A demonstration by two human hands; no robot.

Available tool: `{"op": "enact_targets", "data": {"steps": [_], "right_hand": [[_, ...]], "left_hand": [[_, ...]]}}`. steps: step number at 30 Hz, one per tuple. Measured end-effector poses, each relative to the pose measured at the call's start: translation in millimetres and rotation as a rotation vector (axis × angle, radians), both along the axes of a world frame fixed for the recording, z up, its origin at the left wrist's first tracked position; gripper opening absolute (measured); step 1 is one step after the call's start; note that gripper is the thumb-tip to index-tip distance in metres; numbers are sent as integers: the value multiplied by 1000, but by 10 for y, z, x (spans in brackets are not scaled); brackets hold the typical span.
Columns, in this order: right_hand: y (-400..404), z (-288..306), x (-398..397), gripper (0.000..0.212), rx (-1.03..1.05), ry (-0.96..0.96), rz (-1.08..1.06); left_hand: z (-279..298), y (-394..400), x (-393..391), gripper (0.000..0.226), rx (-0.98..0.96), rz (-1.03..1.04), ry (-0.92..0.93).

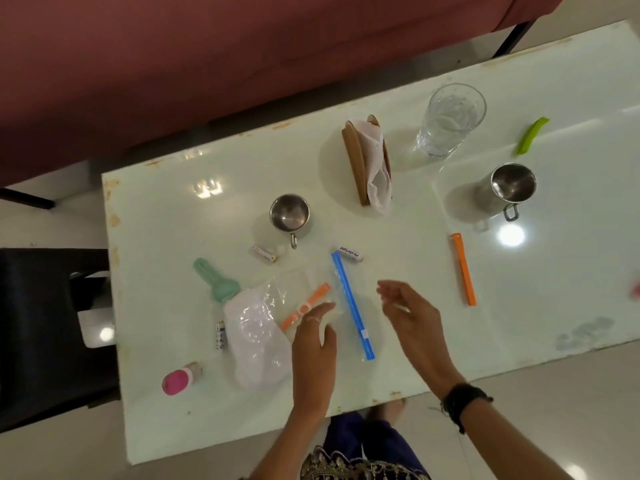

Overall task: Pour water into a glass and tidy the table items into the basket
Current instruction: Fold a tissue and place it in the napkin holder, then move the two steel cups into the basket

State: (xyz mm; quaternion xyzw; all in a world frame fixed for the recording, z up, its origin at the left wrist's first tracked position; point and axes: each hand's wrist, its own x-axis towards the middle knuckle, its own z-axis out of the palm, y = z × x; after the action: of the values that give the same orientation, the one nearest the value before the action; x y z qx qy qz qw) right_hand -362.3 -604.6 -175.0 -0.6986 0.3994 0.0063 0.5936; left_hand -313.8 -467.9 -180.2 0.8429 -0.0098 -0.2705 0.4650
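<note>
2 hands (pixel 313 344) (pixel 408 317) over zip bag (pixel 311 299)

On the table (pixel 519 306), the glass (pixel 450 119) stands far right, a napkin holder (pixel 360 161) to its left; the cup (pixel 290 213) stands nearer, possibly with batteries (pixel 264 253) beside it.

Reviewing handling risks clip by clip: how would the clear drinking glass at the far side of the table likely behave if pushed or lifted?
The glass looks tall and narrow, so a push near its rim would probably tip it rather than slide it. It appears to hold water, so it is likely heavy for its size and could spill. The glossy table may let it skid from a low push.
</note>
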Motion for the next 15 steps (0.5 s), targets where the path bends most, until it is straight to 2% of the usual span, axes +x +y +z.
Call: {"op": "enact_targets", "data": {"steps": [3, 5, 11, 15], "right_hand": [[105, -55, -223, 32, -60, 88, 151], [108, -68, -275, 34, -89, 126, 192], [-76, -59, -141, 34, -139, 86, 177], [-227, -21, 5, 34, -147, 25, 144]], "left_hand": [[-84, 172, -218, 41, 105, -98, -46], [-89, 188, -256, 41, 86, -96, -62], [-50, -76, 379, 39, -133, 442, 73], [-71, -309, 1049, 42, -106, 524, 119]]}}
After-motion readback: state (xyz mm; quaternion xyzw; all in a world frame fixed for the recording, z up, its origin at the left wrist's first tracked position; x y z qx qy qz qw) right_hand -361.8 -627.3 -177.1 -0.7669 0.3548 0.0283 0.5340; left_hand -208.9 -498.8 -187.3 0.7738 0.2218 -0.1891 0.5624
